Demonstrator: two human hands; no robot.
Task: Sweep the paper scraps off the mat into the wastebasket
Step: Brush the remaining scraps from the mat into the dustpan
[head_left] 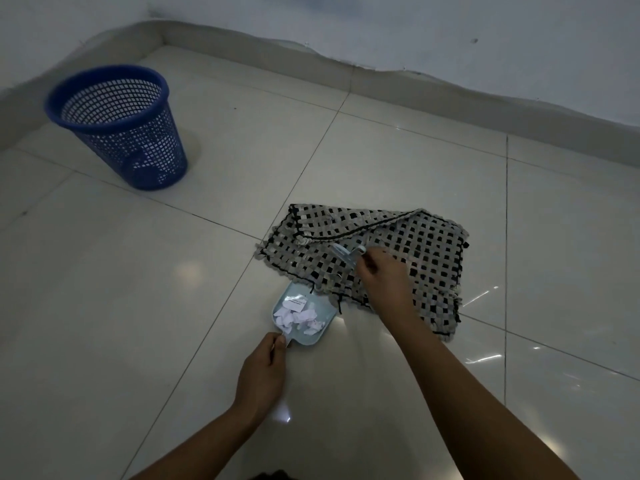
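Paper scraps fill the dustpan gripped by left hand.

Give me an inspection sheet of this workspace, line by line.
Surface: glossy tiled floor.
Job's things: woven checked mat, far left corner folded over; paper scraps in the pale blue dustpan at the mat's near edge; blue mesh wastebasket upright, far left.
Clutter: nothing seen.
Grippers: left hand grips the dustpan handle; right hand holds a small brush on the mat.
Cables: nothing seen.
Surroundings: white wall, skirting.
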